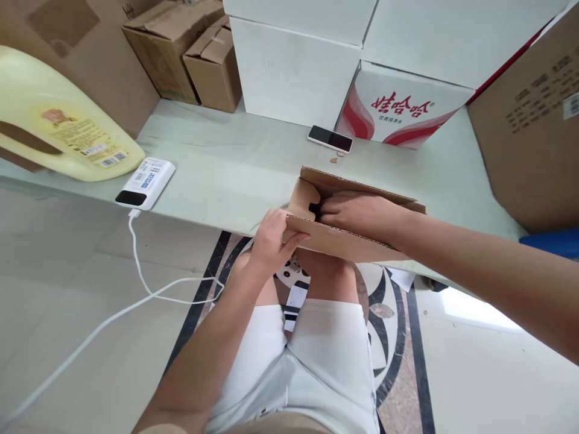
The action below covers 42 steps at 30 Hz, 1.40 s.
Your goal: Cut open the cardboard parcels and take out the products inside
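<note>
Cardboard box [350, 242]: my left hand [272, 244], clamped on its near-left corner, should brace it firmly while my right hand [353, 211], whose grip I cannot tell, is inside.

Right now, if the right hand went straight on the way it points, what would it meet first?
Most likely the notched flap at the left end of the cardboard box. The right hand points left and down inside it; its depth is unclear, so something lower could come first.
</note>
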Available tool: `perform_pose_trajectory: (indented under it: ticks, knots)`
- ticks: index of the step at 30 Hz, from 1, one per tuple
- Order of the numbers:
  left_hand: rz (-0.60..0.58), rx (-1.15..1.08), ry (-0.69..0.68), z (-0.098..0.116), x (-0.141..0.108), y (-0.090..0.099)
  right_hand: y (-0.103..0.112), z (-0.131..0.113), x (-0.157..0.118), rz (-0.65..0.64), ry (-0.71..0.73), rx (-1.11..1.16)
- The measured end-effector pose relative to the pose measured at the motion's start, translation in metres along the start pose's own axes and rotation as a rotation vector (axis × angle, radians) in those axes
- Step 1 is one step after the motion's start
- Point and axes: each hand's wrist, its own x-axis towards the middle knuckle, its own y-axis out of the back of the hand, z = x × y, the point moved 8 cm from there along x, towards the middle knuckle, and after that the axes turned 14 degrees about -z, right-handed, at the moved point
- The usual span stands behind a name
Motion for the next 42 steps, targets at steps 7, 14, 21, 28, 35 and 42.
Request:
perform_pose_trajectory:
  ticks: [7,14,21,28,35,42]
  knots:
    - [-0.001,0.007,0.018,-0.004,0.002,-0.012,0.010,-0.006,-0.040,0.125,-0.020,-0.185]
    - [-0.005,-0.043,0.061,-0.007,0.002,-0.016,0.004,0.005,-0.085,0.110,-0.160,-0.200]
    - [0.027,-0.074,0.043,-0.005,0.003,-0.013,-0.007,0.011,-0.088,0.086,-0.243,-0.140]
    - [0.027,-0.080,0.033,-0.004,0.004,-0.015,-0.006,0.009,-0.047,0.078,0.045,-0.061]
    - [0.073,-0.083,0.028,-0.016,0.009,-0.012,0.037,0.012,-0.063,0.047,-0.012,-0.109]
    - [0.132,-0.193,0.178,-0.039,0.023,-0.018,0.097,-0.003,-0.167,0.439,-0.264,-0.252]
